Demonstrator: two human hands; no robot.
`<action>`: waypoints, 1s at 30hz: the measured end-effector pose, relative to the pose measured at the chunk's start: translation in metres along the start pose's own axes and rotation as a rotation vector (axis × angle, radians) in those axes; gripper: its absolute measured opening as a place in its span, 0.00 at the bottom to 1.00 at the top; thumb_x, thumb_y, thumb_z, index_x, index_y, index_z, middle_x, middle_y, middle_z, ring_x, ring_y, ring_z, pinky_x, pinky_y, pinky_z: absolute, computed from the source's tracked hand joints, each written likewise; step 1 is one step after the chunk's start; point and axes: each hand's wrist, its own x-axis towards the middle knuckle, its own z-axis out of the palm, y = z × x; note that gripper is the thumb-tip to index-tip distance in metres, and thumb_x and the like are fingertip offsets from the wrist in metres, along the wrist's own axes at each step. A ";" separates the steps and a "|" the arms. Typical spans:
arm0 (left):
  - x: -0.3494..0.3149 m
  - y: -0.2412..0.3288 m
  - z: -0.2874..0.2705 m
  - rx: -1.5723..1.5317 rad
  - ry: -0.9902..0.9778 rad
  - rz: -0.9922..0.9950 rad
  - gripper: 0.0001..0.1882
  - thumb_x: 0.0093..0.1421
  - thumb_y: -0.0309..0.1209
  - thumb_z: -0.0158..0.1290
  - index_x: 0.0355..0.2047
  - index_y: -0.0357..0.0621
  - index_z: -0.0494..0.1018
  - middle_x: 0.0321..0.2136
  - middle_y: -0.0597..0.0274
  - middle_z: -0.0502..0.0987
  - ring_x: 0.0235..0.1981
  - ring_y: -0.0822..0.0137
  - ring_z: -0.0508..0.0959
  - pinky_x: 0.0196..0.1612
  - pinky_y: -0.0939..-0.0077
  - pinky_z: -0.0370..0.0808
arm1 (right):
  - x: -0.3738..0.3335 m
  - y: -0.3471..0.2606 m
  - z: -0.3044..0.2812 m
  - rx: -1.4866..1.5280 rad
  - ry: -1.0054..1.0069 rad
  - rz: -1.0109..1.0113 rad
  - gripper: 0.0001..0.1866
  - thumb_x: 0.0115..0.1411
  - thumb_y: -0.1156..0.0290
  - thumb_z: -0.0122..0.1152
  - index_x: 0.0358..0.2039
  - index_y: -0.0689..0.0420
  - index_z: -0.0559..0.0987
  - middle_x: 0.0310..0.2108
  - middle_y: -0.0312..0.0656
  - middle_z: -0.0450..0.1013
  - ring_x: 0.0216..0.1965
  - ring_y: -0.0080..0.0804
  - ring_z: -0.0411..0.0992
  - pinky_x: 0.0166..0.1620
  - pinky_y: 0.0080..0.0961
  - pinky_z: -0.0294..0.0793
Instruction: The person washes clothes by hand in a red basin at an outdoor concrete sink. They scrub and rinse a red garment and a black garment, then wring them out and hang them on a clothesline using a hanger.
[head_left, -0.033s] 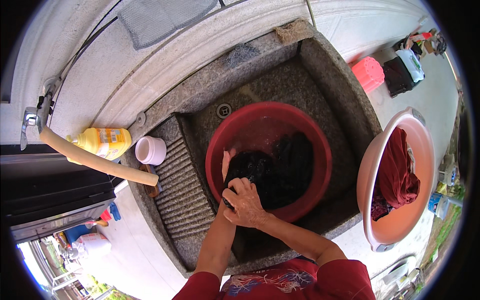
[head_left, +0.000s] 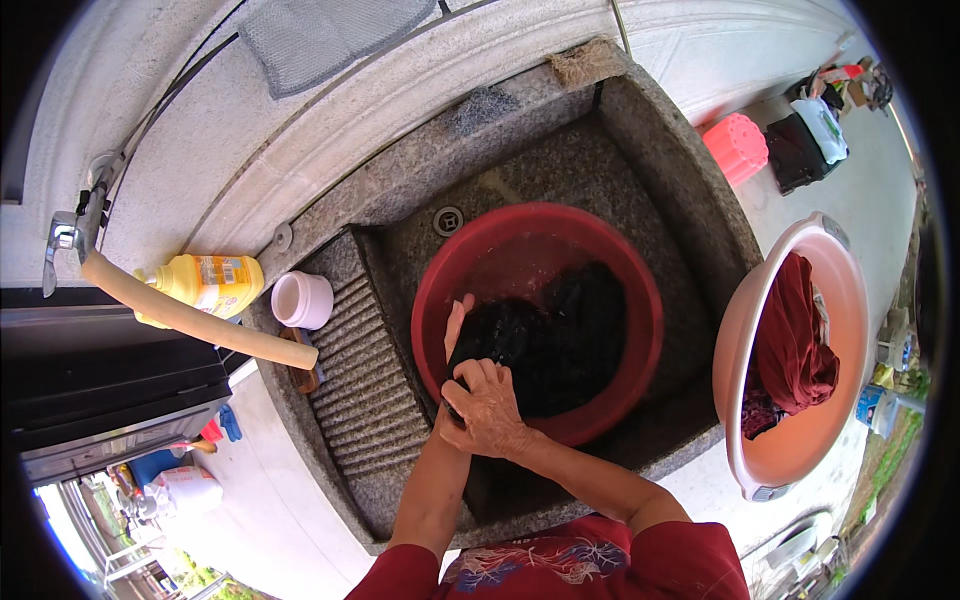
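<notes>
A dark wet garment (head_left: pixel 580 340) lies bunched in water inside the red basin (head_left: pixel 535 215). My left hand (head_left: pixel 456 328) is at the basin's left side with its visible fingers stretched out. Part of the garment covers the rest of that hand. Over my left wrist, my right hand (head_left: pixel 487 412) is closed with bent fingers on a fold of the dark garment. The basin stands in a grey stone sink (head_left: pixel 680 220), just right of its ribbed washboard (head_left: pixel 365 375).
A pink tub (head_left: pixel 850 380) with dark red clothes (head_left: pixel 800 350) stands right of the sink. On the left are a yellow bottle (head_left: pixel 215 280), a pale pink cup (head_left: pixel 302 300) and a tap with a beige hose (head_left: pixel 200 322). A scrub pad (head_left: pixel 585 62) lies on the far rim.
My right hand has shifted slightly left and down with the fold of garment. The fingertips of my left hand show a little more.
</notes>
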 end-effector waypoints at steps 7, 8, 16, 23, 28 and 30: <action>-0.009 -0.005 0.012 -0.271 0.015 -0.297 0.15 0.62 0.44 0.44 0.43 0.50 0.70 0.37 0.66 0.74 0.40 0.66 0.74 0.40 0.68 0.75 | 0.074 0.055 0.012 -0.216 0.123 0.259 0.16 0.50 0.60 0.58 0.14 0.57 0.73 0.18 0.46 0.70 0.19 0.47 0.71 0.22 0.41 0.72; -0.012 -0.002 0.016 -0.248 -0.033 -0.296 0.15 0.62 0.43 0.44 0.43 0.50 0.70 0.38 0.66 0.74 0.40 0.65 0.74 0.39 0.69 0.75 | 0.077 0.050 0.010 -0.235 0.115 0.315 0.15 0.50 0.61 0.58 0.14 0.57 0.72 0.17 0.46 0.70 0.19 0.45 0.71 0.21 0.39 0.72; -0.050 0.000 0.019 -0.127 0.143 -0.371 0.17 0.64 0.44 0.41 0.45 0.48 0.69 0.40 0.63 0.74 0.40 0.64 0.75 0.39 0.69 0.76 | 0.045 0.050 0.014 -0.106 0.187 0.120 0.15 0.48 0.67 0.58 0.09 0.56 0.69 0.13 0.45 0.66 0.17 0.47 0.70 0.24 0.38 0.71; -0.006 0.015 -0.012 -0.364 -0.182 -0.390 0.22 0.63 0.49 0.40 0.44 0.45 0.71 0.35 0.60 0.76 0.36 0.62 0.76 0.40 0.67 0.75 | 0.006 0.030 0.007 -0.005 0.028 0.062 0.13 0.53 0.60 0.56 0.21 0.56 0.69 0.16 0.47 0.69 0.19 0.46 0.72 0.24 0.39 0.71; -0.023 0.012 0.048 0.282 0.269 -0.454 0.30 0.62 0.51 0.43 0.56 0.43 0.61 0.55 0.60 0.65 0.53 0.64 0.68 0.53 0.68 0.67 | 0.034 0.118 -0.002 -0.232 0.147 0.339 0.13 0.57 0.63 0.52 0.22 0.58 0.69 0.17 0.49 0.72 0.20 0.51 0.72 0.24 0.44 0.71; -0.024 0.025 0.069 0.568 0.438 -0.359 0.31 0.63 0.49 0.44 0.59 0.42 0.55 0.53 0.59 0.67 0.52 0.64 0.69 0.54 0.70 0.66 | 0.051 0.147 -0.023 -0.157 0.159 0.546 0.12 0.59 0.60 0.50 0.31 0.57 0.69 0.23 0.52 0.73 0.27 0.55 0.72 0.31 0.47 0.69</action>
